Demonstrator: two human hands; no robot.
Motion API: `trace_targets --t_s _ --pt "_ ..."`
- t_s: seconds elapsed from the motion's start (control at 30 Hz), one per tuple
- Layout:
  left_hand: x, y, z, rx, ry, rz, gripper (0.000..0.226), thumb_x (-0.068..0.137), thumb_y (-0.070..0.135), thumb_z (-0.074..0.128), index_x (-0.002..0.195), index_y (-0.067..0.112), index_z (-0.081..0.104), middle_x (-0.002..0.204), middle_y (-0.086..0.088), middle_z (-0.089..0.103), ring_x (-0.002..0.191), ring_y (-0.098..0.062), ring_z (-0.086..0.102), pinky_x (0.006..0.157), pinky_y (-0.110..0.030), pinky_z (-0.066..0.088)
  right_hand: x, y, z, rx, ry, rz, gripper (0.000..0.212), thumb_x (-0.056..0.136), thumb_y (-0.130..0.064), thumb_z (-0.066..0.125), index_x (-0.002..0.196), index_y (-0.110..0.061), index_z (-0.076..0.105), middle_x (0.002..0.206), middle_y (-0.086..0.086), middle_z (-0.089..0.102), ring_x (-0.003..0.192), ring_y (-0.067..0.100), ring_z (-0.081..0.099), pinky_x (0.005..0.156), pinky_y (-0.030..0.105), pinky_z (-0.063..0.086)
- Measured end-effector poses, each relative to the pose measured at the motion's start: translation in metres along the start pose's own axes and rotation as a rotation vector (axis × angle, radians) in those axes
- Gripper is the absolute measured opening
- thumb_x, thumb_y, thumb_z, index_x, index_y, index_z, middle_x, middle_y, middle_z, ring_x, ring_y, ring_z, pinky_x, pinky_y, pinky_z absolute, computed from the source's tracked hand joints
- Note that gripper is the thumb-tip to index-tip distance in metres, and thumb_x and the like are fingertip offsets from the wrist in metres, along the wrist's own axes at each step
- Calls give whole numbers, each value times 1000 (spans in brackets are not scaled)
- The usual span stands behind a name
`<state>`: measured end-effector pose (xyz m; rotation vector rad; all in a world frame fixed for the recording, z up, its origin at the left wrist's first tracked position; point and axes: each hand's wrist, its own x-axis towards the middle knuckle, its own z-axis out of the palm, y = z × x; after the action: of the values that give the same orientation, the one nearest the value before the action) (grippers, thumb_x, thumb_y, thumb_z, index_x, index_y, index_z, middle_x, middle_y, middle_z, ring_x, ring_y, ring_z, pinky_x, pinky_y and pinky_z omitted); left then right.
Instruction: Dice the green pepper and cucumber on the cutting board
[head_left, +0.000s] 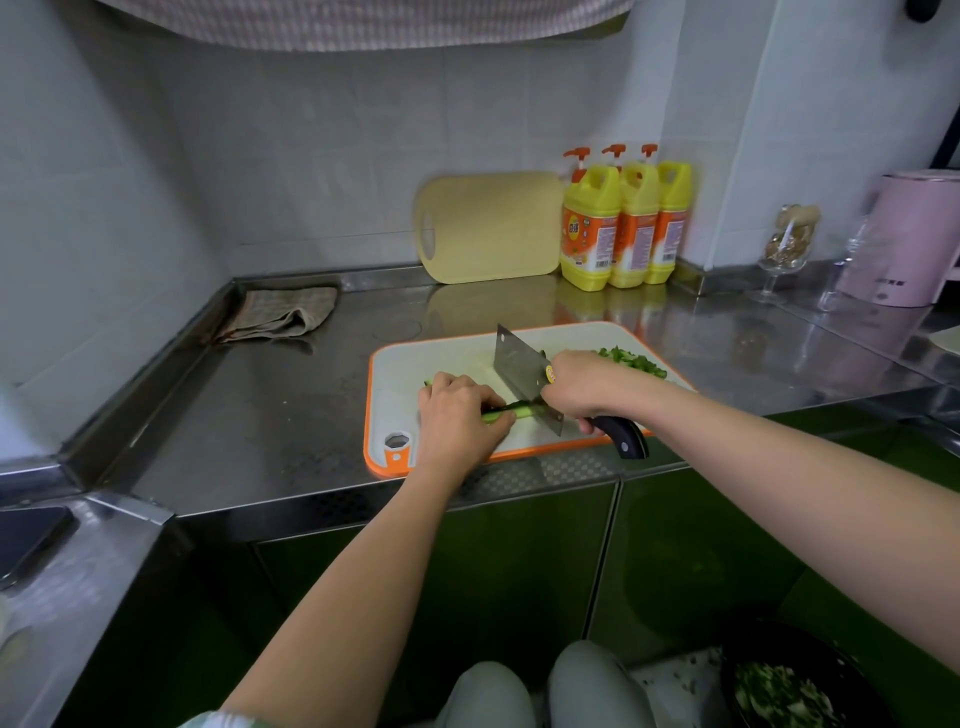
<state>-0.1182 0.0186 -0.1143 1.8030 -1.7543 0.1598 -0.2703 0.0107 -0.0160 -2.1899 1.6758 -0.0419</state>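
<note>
A white cutting board (447, 353) with an orange rim lies on the steel counter. My left hand (457, 421) presses down on a green cucumber strip (511, 412) with curled fingers. My right hand (576, 387) grips the black handle of a cleaver (524, 374), whose blade edge meets the cucumber just right of my left fingertips. A pile of diced green pepper (631, 361) sits at the board's far right, partly hidden behind my right hand.
A folded cloth (280, 314) lies at the back left of the counter (270, 415). A beige board (488, 228) leans on the wall beside three yellow detergent bottles (623, 228). A glass (787, 249) and a pink appliance (904, 239) stand at right. A dark bin (789, 680) sits on the floor.
</note>
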Motion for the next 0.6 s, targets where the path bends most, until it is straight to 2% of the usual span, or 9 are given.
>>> trace_targets --t_s 0.03,0.1,0.17,0.23,0.37,0.47,0.53,0.6 --pt "0 0 0 -4 1 -2 25 86 46 63 99 29 75 97 5 66 100 -19 43 80 -34 30 2 -2 3 -15 3 4 17 93 -4 40 77 -1 46 38 6 52 34 15 50 39 19 38" --pt "0 0 0 -19 -2 -11 24 85 46 64 98 29 75 97 5 66 100 -20 43 80 -35 30 5 -6 11 -34 28 15 12 94 -5 44 94 3 53 50 9 57 39 16 53 40 20 40" --pt "0 0 0 -26 -7 -15 24 85 46 65 98 29 75 97 5 66 100 -21 43 80 -35 31 12 -7 20 -18 80 16 18 94 -8 47 106 3 55 60 10 61 39 16 55 40 20 41" --pt "0 0 -1 -29 -10 -17 25 85 47 64 98 30 75 97 5 66 100 -20 43 80 -35 32 18 -5 23 14 113 5 19 94 -9 47 107 2 57 66 10 63 40 16 57 39 20 42" --pt "0 -1 -1 -32 -21 -21 27 85 47 62 102 29 74 99 5 66 103 -19 42 82 -35 31 20 5 17 129 111 -25 19 94 -7 38 100 0 54 65 14 60 47 23 59 41 22 41" --pt "-1 0 -2 -56 -5 -37 27 84 43 61 102 26 72 101 4 66 106 -19 42 86 -35 33 16 8 6 175 93 -26 24 92 -6 37 104 4 54 73 19 61 55 29 59 42 23 42" --pt "-1 0 -2 -52 -6 -36 23 84 41 61 98 26 73 99 4 67 105 -18 42 85 -35 32 12 8 2 158 43 -25 24 91 -4 36 105 6 54 69 18 59 53 28 56 42 22 42" --pt "-1 0 -2 -44 -7 -32 22 84 40 61 96 26 73 98 4 66 104 -18 42 83 -34 32 7 8 1 106 4 -26 19 91 -2 37 97 4 53 58 15 56 44 23 51 40 19 40"
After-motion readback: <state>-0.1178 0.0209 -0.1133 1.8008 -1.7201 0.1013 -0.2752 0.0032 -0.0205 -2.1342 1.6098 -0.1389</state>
